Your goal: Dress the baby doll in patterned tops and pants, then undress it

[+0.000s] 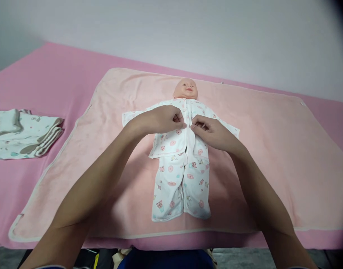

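A baby doll (186, 89) lies on its back, dressed in a white printed jacket (171, 144) and matching trousers (171, 186). The jacket's front edges meet loosely down the middle of the chest, with a gap lower down. My left hand (168, 118) pinches the front edge on the left, thumb and fingers together. Close beside it, my right hand (209, 129) pinches the opposite front edge. Both hands are at chest height, a small distance apart. The doll's hands and feet are hidden inside the clothes.
Under the doll a peach blanket (272, 157) with a pale border is spread over a pink-covered table (65, 74). Folded white printed baby clothes (28, 134) lie at the far left. A pale wall (188, 33) stands behind the table.
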A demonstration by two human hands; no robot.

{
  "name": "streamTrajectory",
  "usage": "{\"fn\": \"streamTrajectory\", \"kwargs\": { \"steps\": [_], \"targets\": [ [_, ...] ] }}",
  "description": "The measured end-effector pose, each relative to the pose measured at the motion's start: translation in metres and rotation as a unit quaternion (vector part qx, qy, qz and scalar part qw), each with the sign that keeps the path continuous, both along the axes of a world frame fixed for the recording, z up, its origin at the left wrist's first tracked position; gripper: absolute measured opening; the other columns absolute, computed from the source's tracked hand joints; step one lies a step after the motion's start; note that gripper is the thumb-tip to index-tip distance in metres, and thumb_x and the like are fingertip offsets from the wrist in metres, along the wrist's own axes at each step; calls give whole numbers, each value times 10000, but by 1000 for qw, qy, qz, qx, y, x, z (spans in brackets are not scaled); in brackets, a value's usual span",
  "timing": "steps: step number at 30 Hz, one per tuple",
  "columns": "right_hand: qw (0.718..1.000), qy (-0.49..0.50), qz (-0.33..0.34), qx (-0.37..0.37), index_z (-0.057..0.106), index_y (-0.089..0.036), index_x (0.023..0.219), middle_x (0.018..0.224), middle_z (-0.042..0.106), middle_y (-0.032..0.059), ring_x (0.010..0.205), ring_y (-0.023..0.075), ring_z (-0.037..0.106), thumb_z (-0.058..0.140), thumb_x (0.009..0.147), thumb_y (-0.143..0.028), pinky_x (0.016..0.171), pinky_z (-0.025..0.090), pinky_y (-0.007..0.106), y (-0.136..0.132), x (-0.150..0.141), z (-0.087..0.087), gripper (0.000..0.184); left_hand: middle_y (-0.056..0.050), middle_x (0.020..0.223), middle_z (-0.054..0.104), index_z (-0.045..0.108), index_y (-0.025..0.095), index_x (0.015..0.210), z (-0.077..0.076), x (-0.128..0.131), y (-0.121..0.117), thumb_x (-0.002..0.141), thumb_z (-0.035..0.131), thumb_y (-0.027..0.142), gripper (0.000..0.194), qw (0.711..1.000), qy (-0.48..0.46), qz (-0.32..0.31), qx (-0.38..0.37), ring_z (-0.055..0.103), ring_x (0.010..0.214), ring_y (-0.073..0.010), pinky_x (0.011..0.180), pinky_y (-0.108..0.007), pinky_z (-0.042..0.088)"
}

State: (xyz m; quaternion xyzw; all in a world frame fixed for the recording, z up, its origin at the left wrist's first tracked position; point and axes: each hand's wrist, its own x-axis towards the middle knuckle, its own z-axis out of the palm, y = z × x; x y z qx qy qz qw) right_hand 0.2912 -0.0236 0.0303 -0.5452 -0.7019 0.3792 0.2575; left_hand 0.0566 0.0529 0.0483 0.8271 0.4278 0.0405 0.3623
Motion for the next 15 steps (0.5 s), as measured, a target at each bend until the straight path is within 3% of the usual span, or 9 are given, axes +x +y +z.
{"fn": "streamTrajectory", "kwargs": {
  "steps": [4,7,11,15],
  "targets": [
    [1000,-5,2,0,640,-254,953,827,562,-16,719,148,445,574,1106,-368,659,351,331,0,-2,-7,202,-69,840,673,760,242,923,0,2,-1,903,722,467,229,999,-35,-2,-4,644,808,-239,690,-357,379],
    [1000,4,16,9,671,-259,1014,939,666,5,798,165,536,538,1120,-346,699,407,334,0,3,-8,191,-70,815,639,757,243,900,-1,3,-1,902,731,442,200,999,-42,-2,-10,624,785,-233,686,-358,356],
    [998,10,27,49,705,-269,1121,1103,758,23,867,180,613,667,1058,-327,752,482,345,0,6,-11,94,-66,816,616,738,233,878,-5,2,2,910,724,399,170,998,-59,-17,-31,588,752,-205,676,-352,322],
    [991,19,-21,129,755,-263,1013,1082,790,22,835,182,643,772,972,-282,729,502,352,3,1,-20,49,-61,810,592,726,224,868,-8,1,4,929,709,386,174,996,-70,-20,-52,553,720,-179,661,-348,295]
  ]
}}
